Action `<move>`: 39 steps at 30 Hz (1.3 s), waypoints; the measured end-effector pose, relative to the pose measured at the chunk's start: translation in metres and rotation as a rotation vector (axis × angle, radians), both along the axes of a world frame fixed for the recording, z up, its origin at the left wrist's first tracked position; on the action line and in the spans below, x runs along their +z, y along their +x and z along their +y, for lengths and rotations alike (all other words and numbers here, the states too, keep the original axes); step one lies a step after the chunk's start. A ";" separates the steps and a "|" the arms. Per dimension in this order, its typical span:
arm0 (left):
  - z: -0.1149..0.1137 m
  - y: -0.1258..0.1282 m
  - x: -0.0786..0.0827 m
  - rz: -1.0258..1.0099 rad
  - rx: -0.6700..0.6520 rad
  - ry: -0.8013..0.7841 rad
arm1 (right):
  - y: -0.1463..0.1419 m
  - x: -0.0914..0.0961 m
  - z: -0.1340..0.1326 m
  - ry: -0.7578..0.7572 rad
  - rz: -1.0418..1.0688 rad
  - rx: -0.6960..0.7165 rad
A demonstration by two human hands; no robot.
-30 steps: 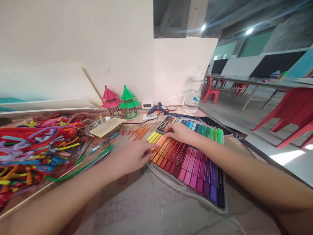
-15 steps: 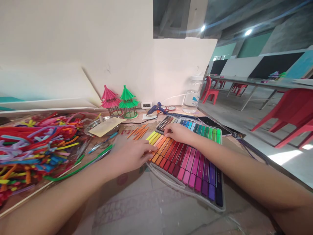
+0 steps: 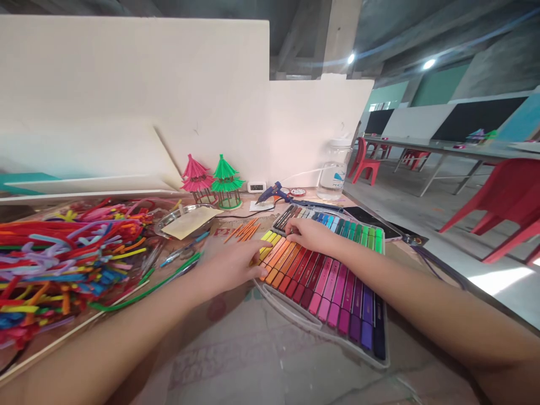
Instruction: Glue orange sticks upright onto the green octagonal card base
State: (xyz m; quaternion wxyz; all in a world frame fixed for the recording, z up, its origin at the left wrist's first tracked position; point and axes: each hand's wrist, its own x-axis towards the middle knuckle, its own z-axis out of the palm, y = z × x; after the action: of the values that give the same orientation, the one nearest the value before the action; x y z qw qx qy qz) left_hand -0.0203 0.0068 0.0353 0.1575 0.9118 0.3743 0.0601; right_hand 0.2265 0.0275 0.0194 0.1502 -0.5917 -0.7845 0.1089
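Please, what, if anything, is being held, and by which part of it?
It cannot be told: the left grip and the right grip are both at the markers, any hold hidden.

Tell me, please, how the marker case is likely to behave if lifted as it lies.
The case may feel heavy for its size, as rows of markers fill it. Lying open in two halves, it could fold or sag between them. With the markers uncovered, some might slip out if it tilts.
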 end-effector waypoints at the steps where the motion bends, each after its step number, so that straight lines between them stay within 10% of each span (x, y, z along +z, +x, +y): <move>1: -0.002 0.000 0.000 -0.002 0.012 0.017 | 0.001 0.004 0.000 -0.002 0.003 -0.004; 8: 0.002 -0.015 0.013 0.057 -0.046 0.143 | 0.074 0.042 0.012 0.036 -0.078 -0.247; 15: 0.008 -0.026 0.015 0.077 -0.180 0.021 | 0.143 0.027 0.025 -0.132 -0.168 -0.457; 24: 0.007 -0.022 0.017 0.075 -0.253 0.129 | 0.123 0.031 0.023 -0.110 -0.123 -0.398; 32: -0.010 -0.017 0.032 0.046 -0.193 0.340 | 0.080 0.090 -0.014 0.227 -0.030 -0.285; 39: -0.026 -0.004 0.024 0.068 0.025 0.530 | 0.048 0.109 -0.058 0.206 0.117 0.026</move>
State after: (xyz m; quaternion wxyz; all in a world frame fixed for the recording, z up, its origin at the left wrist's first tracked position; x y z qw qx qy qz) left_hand -0.0240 -0.0189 0.0594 -0.1003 0.9180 0.3620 0.1273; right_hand 0.2747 -0.0304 0.1285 0.2542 -0.5555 -0.7891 0.0639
